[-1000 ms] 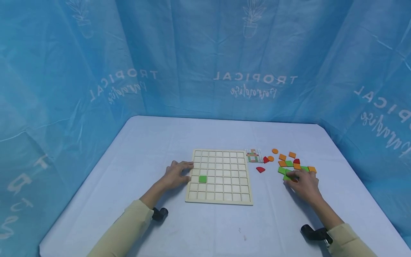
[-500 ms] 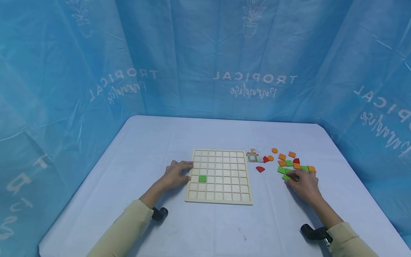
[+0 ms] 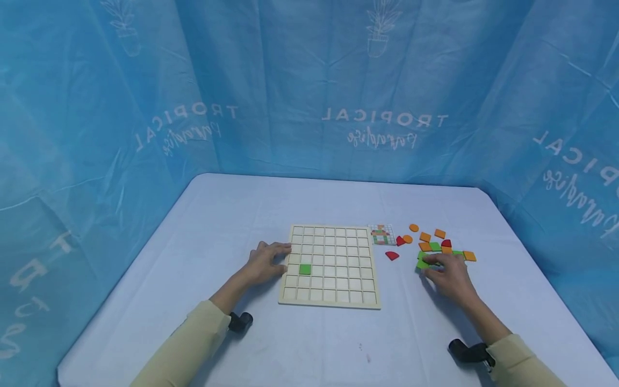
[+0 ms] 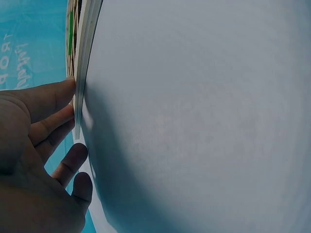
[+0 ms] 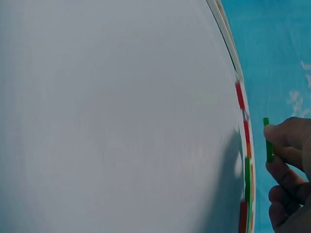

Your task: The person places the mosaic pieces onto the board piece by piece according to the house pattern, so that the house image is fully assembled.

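Observation:
My right hand (image 3: 450, 275) pinches a green square tile (image 3: 422, 264) between thumb and fingers. In the right wrist view that green tile (image 5: 268, 140) is held off the table, seen edge-on. My left hand (image 3: 263, 263) touches the left edge of a pale wooden grid board (image 3: 330, 306), thumb and fingertips against the rim. The left wrist view shows the fingers (image 4: 53, 97) mostly straight along the board's side (image 4: 85, 58). One green square (image 3: 305, 269) lies in a cell toward the board's left.
A small pattern card (image 3: 382, 235) lies at the board's upper right corner. Beyond it are scattered orange tiles (image 3: 439, 234), orange discs (image 3: 414, 228), red quarter-round pieces (image 3: 392, 255) and other green tiles (image 3: 435, 246). A white cloth covers the table (image 3: 309, 349); blue curtains surround it.
My right hand has lifted a green tile from the pile and moved slightly left with it. My left hand stays at the board's edge.

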`<act>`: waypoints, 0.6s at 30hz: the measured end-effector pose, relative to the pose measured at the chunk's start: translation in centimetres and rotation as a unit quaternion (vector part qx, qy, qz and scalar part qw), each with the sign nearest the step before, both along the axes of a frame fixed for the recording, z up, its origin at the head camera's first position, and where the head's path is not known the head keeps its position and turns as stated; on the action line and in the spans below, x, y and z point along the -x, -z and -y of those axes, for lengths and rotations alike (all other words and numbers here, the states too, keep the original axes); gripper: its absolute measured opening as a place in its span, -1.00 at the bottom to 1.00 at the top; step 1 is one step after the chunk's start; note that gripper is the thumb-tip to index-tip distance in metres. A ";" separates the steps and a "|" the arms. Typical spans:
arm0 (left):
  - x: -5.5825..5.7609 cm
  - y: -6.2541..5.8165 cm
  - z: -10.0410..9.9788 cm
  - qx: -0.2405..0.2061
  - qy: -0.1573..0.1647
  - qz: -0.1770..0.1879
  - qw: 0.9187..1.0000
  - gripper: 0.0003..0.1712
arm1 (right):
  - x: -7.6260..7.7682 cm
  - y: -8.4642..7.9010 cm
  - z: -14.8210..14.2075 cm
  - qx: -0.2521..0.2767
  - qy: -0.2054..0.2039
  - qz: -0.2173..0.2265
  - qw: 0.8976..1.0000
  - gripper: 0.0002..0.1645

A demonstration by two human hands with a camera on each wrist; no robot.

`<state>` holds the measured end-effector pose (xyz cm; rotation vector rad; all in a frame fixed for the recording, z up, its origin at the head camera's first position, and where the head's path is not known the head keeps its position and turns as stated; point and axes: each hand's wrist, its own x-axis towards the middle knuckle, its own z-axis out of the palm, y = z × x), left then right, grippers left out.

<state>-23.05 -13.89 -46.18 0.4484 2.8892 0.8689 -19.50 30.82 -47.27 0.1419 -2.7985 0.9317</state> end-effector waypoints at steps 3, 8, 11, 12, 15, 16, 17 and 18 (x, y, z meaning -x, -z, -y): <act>0.1 0.1 0.0 0.001 0.000 -0.001 1.000 -0.39 | 0.3 -0.5 1.9 0.004 -0.027 -0.008 1.000 -0.63; 0.1 0.1 0.0 0.002 0.000 0.001 1.000 -0.39 | 0.6 -0.4 6.5 0.021 -0.068 -0.030 0.997 -0.65; 0.1 0.1 0.0 0.002 -0.001 0.003 1.000 -0.39 | 0.8 -0.2 9.5 0.038 -0.103 -0.042 0.993 -0.68; 0.0 0.1 0.0 0.001 0.000 0.003 1.000 -0.39 | 0.8 -0.1 10.4 0.046 -0.115 -0.043 0.991 -0.69; 0.0 0.0 0.0 -0.001 0.001 0.002 1.000 -0.39 | 0.8 0.1 13.1 0.064 -0.148 -0.047 0.986 -0.69; 0.0 -0.1 0.0 -0.002 0.001 0.003 1.000 -0.39 | 0.8 0.1 14.0 0.068 -0.157 -0.046 0.984 -0.69; 0.0 -0.1 0.0 -0.002 0.002 0.003 1.000 -0.40 | 0.8 0.2 14.8 0.071 -0.167 -0.046 0.982 -0.69; 0.0 -0.1 0.0 -0.002 0.002 0.003 1.000 -0.39 | 0.7 0.1 15.6 0.076 -0.175 -0.042 0.981 -0.69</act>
